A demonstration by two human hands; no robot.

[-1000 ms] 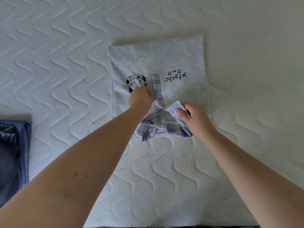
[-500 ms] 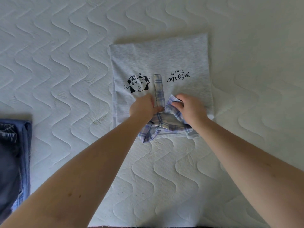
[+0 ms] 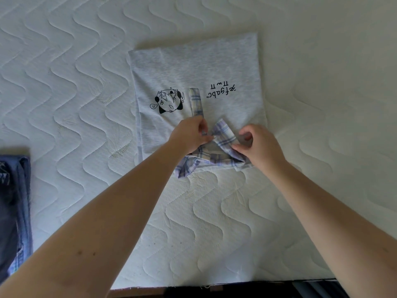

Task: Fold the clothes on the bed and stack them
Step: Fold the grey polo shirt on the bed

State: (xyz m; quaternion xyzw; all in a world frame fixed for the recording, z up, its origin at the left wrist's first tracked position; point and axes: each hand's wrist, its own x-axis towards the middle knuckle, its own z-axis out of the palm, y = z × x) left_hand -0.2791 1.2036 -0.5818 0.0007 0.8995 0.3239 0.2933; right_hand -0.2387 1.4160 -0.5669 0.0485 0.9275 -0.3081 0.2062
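One grey T-shirt [image 3: 193, 69], folded, centre of frame; on it one cartoon print [image 3: 168, 101], one line of lettering [image 3: 221, 91], one plaid collar [image 3: 214, 147]. One denim stack [image 3: 12, 211], left edge; garments uncountable. One quilted mattress [image 3: 64, 82]. My two hands: left hand [image 3: 189, 136], right hand [image 3: 260, 145].

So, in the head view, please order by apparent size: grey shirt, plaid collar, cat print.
1. grey shirt
2. plaid collar, partly hidden by the left hand and right hand
3. cat print
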